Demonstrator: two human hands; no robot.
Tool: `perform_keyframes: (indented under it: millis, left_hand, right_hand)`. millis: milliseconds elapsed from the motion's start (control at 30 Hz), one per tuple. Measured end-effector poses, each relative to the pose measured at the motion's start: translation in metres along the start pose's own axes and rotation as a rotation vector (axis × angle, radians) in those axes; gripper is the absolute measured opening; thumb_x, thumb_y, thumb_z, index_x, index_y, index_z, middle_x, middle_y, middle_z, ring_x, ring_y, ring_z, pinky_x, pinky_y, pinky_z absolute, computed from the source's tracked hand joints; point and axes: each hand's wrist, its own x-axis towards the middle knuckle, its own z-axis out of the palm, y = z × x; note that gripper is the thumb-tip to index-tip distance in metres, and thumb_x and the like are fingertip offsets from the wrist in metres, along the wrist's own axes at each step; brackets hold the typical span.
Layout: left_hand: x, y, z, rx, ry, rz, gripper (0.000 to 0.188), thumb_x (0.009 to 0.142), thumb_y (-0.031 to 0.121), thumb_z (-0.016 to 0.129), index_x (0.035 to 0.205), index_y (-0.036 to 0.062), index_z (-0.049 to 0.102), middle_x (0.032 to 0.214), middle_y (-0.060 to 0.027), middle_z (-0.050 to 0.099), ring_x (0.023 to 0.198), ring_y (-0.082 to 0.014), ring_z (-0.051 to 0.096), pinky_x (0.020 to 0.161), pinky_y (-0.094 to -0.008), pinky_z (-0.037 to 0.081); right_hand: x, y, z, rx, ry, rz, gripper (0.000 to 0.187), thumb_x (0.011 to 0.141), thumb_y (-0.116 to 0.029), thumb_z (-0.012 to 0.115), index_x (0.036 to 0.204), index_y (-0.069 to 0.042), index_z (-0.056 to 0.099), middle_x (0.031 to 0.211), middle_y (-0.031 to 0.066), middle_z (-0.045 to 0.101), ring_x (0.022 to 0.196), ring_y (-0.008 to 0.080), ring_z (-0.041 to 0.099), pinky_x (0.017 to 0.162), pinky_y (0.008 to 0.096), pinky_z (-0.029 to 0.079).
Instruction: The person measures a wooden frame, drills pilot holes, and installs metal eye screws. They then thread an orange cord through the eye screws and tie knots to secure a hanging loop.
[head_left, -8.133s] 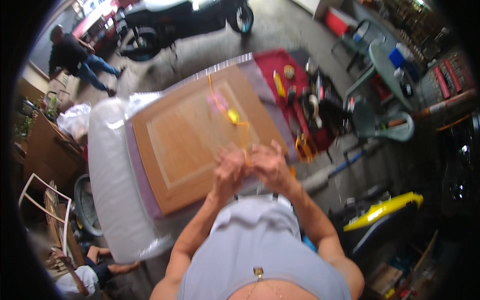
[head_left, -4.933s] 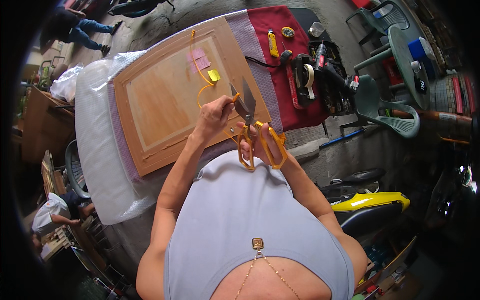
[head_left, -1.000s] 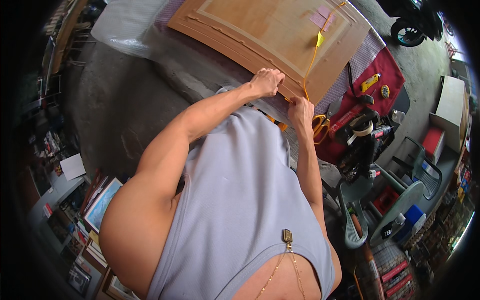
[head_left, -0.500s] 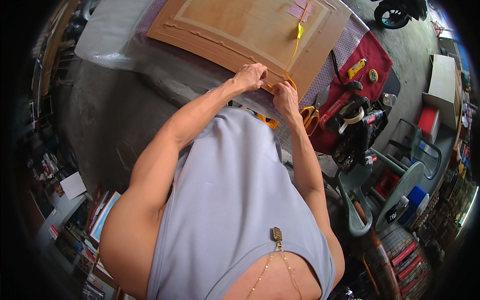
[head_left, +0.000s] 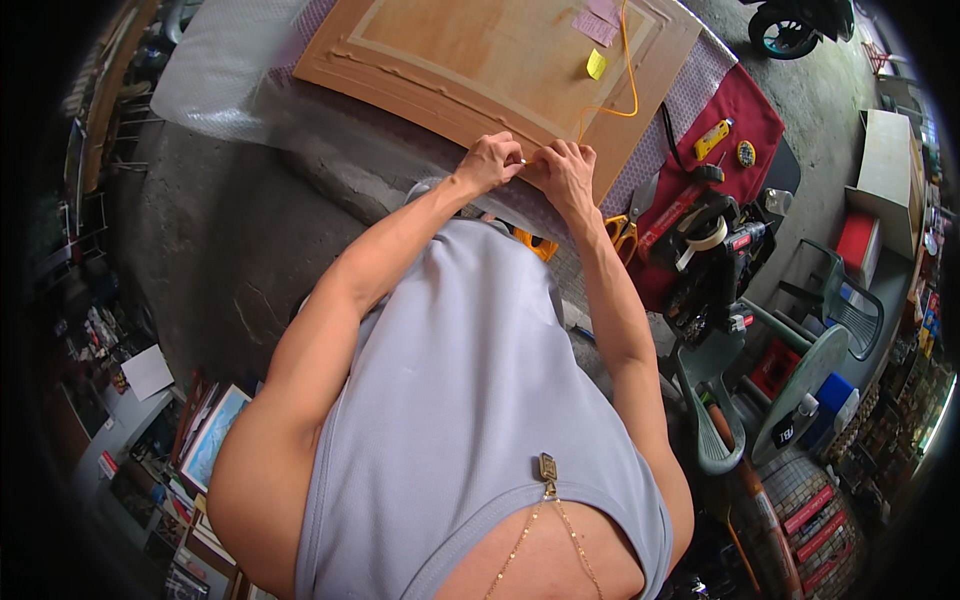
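Where hands point(head_left: 530, 165) meet: yellow cord point(head_left: 628, 70).

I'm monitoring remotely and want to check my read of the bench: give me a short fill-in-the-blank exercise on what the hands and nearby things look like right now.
1. The left hand and right hand meet at the near edge of the ____ panel.
2. A thin ____ cord runs across the panel.
3. The scissors with orange handles lie to the ____ of the right hand.
4. The roll of tape sits by the ____ cloth.

Missing words: wooden; yellow; right; red
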Motion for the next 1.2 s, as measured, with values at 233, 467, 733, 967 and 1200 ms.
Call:
perform_keyframes:
  millis: [233, 467, 733, 967, 1200]
  left_hand:
    - [-0.002, -0.008, 0.01, 0.086, 0.114, 0.182, 0.006, 0.07, 0.008, 0.063, 0.076, 0.0059, 0.062, 0.077, -0.0114, 0.057, 0.077, -0.0313, 0.057, 0.07, -0.0418, 0.044]
    - [-0.005, 0.001, 0.01, 0.177, 0.201, 0.239, 0.017, 0.081, 0.023, 0.065, 0.073, 0.0078, 0.063, 0.07, -0.0105, 0.056, 0.069, -0.0297, 0.057, 0.066, -0.0437, 0.042]
    - [-0.011, 0.01, 0.014, 0.295, 0.162, 0.106, 0.02, 0.076, 0.026, 0.067, 0.066, 0.0085, 0.063, 0.066, -0.0072, 0.06, 0.065, -0.0256, 0.06, 0.067, -0.041, 0.041]
    - [-0.01, -0.005, 0.025, 0.463, 0.027, 0.108, 0.016, 0.079, 0.019, 0.06, 0.069, 0.0069, 0.063, 0.072, -0.0138, 0.062, 0.067, -0.031, 0.06, 0.072, -0.0436, 0.042]
    - [-0.012, -0.005, -0.032, -0.433, -0.75, -0.497, 0.019, 0.084, 0.022, 0.063, 0.081, 0.0043, 0.068, 0.062, -0.0041, 0.062, 0.064, -0.0112, 0.059, 0.055, -0.0293, 0.046]
  right_hand:
    - [0.008, -0.001, 0.0, -0.079, -0.006, -0.117, 0.021, 0.065, -0.033, 0.07, 0.074, -0.014, 0.066, 0.083, 0.0018, 0.058, 0.092, 0.0204, 0.052, 0.088, 0.0443, 0.033]
    - [0.012, -0.009, -0.013, -0.299, -0.088, -0.176, 0.022, 0.068, -0.031, 0.066, 0.082, -0.014, 0.066, 0.093, 0.0048, 0.056, 0.1, 0.0226, 0.048, 0.094, 0.0473, 0.03]
    - [0.008, -0.007, 0.01, -0.162, -0.073, -0.128, 0.014, 0.07, -0.023, 0.064, 0.078, -0.013, 0.065, 0.088, 0.0035, 0.056, 0.095, 0.021, 0.051, 0.085, 0.0409, 0.035]
    - [0.003, -0.007, 0.005, 0.045, -0.145, 0.017, 0.013, 0.069, -0.026, 0.07, 0.075, -0.016, 0.065, 0.083, 0.0012, 0.056, 0.093, 0.0214, 0.052, 0.083, 0.0426, 0.035]
    - [0.025, 0.012, -0.008, -0.306, -0.346, -0.022, 0.014, 0.076, -0.03, 0.06, 0.082, -0.018, 0.064, 0.085, 0.0009, 0.056, 0.093, 0.0227, 0.053, 0.071, 0.0562, 0.039]
